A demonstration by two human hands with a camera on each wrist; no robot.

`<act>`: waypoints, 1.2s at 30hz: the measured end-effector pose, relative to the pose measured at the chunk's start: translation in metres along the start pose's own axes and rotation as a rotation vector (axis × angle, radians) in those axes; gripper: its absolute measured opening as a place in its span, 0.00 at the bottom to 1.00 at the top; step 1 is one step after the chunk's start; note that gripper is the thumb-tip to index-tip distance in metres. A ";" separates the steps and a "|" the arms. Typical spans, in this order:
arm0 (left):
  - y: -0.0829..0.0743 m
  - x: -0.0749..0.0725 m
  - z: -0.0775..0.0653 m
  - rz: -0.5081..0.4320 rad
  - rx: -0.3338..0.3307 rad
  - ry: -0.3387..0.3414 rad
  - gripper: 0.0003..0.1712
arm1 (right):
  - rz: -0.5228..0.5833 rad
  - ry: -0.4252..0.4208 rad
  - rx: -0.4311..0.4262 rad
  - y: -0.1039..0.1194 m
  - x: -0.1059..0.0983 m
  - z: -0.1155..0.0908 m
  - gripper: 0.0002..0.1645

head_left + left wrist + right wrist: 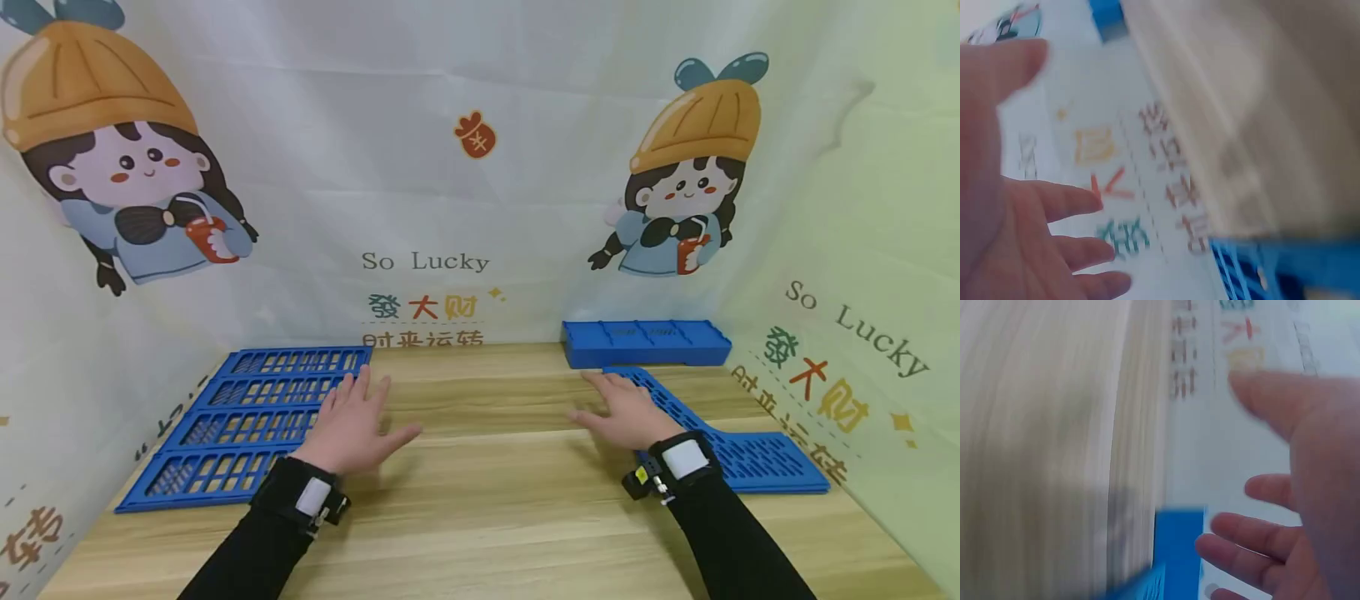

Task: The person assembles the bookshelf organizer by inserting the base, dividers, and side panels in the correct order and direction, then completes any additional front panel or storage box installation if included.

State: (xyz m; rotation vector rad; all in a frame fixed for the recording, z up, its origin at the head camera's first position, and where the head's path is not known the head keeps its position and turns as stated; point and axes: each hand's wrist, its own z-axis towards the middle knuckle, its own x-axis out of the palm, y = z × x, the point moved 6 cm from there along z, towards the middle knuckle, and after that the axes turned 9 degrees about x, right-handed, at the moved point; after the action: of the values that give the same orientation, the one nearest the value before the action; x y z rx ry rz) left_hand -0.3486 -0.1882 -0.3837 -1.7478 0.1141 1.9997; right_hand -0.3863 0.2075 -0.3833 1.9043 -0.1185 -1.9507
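Nearest: black fabric left sleeve (240, 554) at the lower edge, wrist in a black band (279, 490) with white square patch and small device.

Left hand (354, 429): released, fingers spread and extended, thumb out to the right. Lies across the view of the right side of a blue plastic lattice panel (255, 408) with four rows of slotted openings, hiding part of it. Contact: cannot tell. Panel lies at left on the pale wood-grain tabletop (480, 508), grain showing through its openings.

Right hand (626, 412): also released, fingers extended forward and leftward. Hand, matching band (684, 458) and black right sleeve (742, 546) stand in front of an angular blue plastic perforated panel (765, 467), which lies at right; its full outline is masked. Contact again uncertain.

Behind that panel, near the back cloth: long blue plastic box-like piece (645, 352), upper face divided into sections. Cannot tell whether it is hollow or what it contains.

White printed fabric backdrop (420, 200) encloses the table. Left to right: large cartoon figure in orange hat (146, 175), small red pouch emblem (476, 136), smaller matching cartoon figure (686, 192).

Writing: centre, "So Lucky" (425, 262), "發大财" (423, 307) in green, red and yellow, brown "时来运转" (423, 339) cut by the table edge. Right side wall repeats "So Lucky" and "發大财", slanted.
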 end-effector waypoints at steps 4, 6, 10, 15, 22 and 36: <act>0.031 -0.018 -0.009 -0.009 -0.073 0.025 0.49 | 0.066 -0.026 0.072 -0.041 -0.013 -0.012 0.41; 0.052 -0.026 -0.015 -0.032 -0.129 0.053 0.47 | 0.099 -0.019 0.141 -0.065 -0.019 -0.017 0.41; 0.093 -0.034 -0.029 -0.078 -0.241 0.112 0.47 | 0.089 -0.026 0.267 -0.109 -0.033 -0.026 0.44; 0.116 -0.036 -0.043 -0.093 -0.343 0.163 0.31 | 0.028 -0.039 0.328 -0.135 -0.039 -0.030 0.49; 0.121 -0.031 -0.046 -0.068 -0.392 0.196 0.34 | -0.010 -0.005 0.369 -0.145 -0.031 -0.032 0.50; 0.132 -0.022 -0.044 -0.092 -0.406 0.104 0.27 | -0.014 -0.012 0.385 -0.145 -0.027 -0.040 0.49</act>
State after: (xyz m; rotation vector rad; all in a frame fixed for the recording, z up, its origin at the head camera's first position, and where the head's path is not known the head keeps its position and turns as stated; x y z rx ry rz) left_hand -0.3600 -0.3273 -0.4034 -2.0596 -0.3565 1.9637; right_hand -0.3808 0.3581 -0.4099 2.1298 -0.5193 -2.0643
